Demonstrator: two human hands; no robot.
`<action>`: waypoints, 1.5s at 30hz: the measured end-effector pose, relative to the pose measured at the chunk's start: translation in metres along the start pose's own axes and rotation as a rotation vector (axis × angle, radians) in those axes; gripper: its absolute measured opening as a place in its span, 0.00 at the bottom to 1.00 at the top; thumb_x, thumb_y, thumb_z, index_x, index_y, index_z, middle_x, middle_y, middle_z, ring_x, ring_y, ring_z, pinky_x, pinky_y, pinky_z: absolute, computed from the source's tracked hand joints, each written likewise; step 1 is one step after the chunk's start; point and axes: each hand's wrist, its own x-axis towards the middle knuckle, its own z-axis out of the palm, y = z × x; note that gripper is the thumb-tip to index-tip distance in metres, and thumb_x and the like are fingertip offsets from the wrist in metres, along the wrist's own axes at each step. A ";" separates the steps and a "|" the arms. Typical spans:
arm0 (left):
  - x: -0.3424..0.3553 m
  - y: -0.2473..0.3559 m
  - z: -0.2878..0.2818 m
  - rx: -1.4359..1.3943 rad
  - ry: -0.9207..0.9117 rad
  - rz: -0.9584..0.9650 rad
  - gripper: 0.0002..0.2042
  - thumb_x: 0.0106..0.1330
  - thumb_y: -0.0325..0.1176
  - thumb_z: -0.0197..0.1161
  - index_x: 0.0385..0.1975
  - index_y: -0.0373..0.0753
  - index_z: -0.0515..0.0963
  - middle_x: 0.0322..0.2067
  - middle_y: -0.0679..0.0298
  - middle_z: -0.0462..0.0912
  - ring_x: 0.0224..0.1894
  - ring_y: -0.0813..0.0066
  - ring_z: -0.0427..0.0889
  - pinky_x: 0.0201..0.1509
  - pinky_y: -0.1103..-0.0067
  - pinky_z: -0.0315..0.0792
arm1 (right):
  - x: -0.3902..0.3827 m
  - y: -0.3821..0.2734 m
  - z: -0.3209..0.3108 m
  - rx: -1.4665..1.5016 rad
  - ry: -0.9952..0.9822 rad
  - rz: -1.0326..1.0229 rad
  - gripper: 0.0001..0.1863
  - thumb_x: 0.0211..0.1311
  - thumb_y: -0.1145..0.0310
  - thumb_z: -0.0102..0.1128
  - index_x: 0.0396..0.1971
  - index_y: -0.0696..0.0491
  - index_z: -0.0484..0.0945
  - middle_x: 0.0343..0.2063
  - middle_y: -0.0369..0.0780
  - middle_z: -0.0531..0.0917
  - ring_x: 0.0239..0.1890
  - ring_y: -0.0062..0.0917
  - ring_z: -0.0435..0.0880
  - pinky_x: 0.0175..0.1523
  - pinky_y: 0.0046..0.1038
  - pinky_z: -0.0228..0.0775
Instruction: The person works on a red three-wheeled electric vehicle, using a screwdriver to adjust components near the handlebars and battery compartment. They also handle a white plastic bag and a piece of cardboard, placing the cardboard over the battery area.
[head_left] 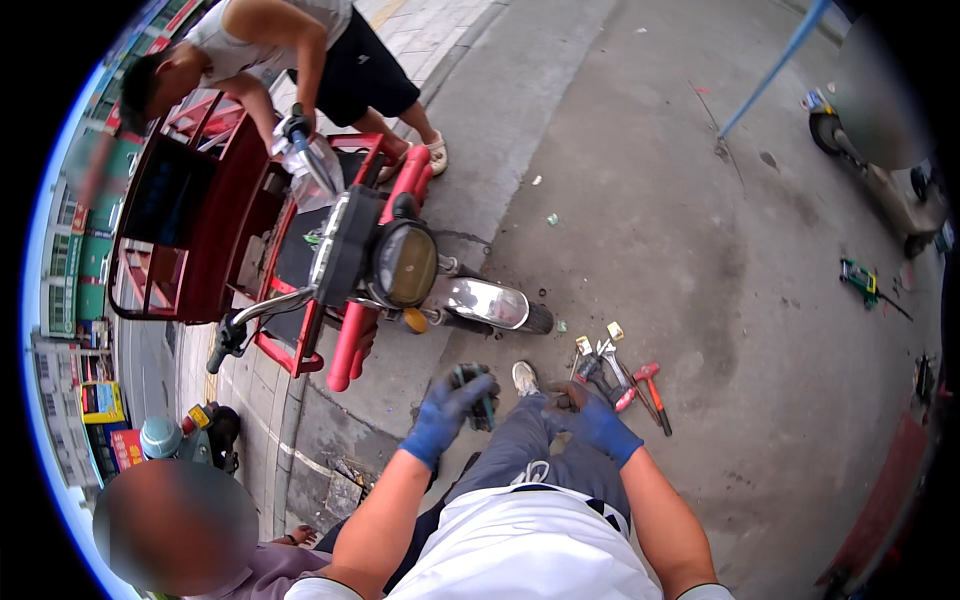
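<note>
My left hand (450, 412), in a blue work glove with a dark palm, is raised in front of my body near the front wheel (540, 319) of a red cargo tricycle (348, 345). Its fingers are curled round a small dark part (480, 402) whose kind I cannot make out. My right hand (592, 418), gloved the same way, is held over my right thigh with its fingers bent inward; whatever they hold is hidden. Just beyond it on the ground lie a hammer (649, 372) with a red head, a wrench (612, 358) and several other tools.
At the upper left a person (330, 60) leans over the tricycle, a hand by its handlebar (297, 125). Another person (270, 566) is close by at my lower left. A scooter (880, 185) stands far right, near a green jack (860, 277) on the pavement.
</note>
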 end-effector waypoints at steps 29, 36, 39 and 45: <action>-0.066 -0.199 -0.260 -0.361 0.830 -0.372 0.10 0.64 0.38 0.58 0.35 0.38 0.72 0.22 0.61 0.78 0.17 0.68 0.77 0.20 0.73 0.74 | 0.129 0.110 -0.105 -0.584 0.343 0.737 0.17 0.41 0.64 0.74 0.25 0.60 0.78 0.17 0.42 0.79 0.16 0.28 0.78 0.21 0.31 0.72; -0.059 -0.198 -0.325 -0.502 0.813 -0.230 0.10 0.65 0.35 0.58 0.40 0.39 0.70 0.23 0.60 0.78 0.17 0.70 0.75 0.17 0.77 0.69 | 0.087 0.146 -0.113 -0.532 0.441 0.890 0.13 0.50 0.62 0.65 0.31 0.56 0.78 0.25 0.44 0.79 0.23 0.33 0.79 0.25 0.39 0.72; -0.039 -0.159 -0.334 -0.430 0.921 -0.303 0.10 0.65 0.36 0.58 0.42 0.39 0.71 0.25 0.59 0.80 0.21 0.70 0.77 0.21 0.75 0.71 | 0.065 0.158 -0.117 -0.221 0.440 0.921 0.10 0.57 0.65 0.56 0.37 0.51 0.72 0.26 0.45 0.77 0.26 0.37 0.77 0.31 0.47 0.70; -0.005 -0.175 -0.435 -0.703 1.048 -0.275 0.12 0.66 0.41 0.55 0.40 0.39 0.71 0.25 0.59 0.79 0.21 0.67 0.78 0.23 0.72 0.75 | 0.063 0.131 -0.081 -0.137 0.330 1.000 0.17 0.60 0.55 0.41 0.40 0.48 0.72 0.35 0.52 0.77 0.35 0.50 0.77 0.40 0.56 0.70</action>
